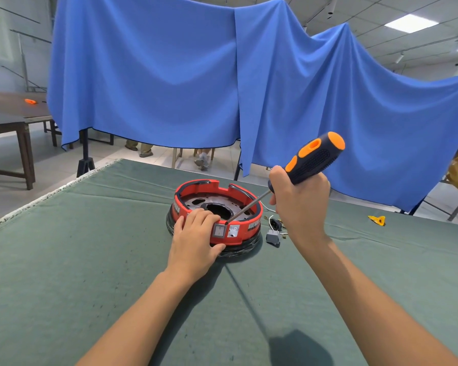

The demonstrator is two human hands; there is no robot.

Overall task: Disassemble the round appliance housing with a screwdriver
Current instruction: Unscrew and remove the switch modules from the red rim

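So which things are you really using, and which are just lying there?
Using: round red plastic housing, orange-and-black-handled screwdriver, left hand steadying it, right hand.
Lying about: small grey plug part with wires, yellow plastic scrap, orange object on far table.

A left hand (196, 240) grips a red round housing (217, 207) on a green worktop (64, 260); the right hand (300, 202) holds a screwdriver (296, 175), tip at its near rim.

single head view, wide-angle, looks forward and down over green table (64, 260); both forearms reach in from bottom edge, blue curtain (169, 75) fills background.
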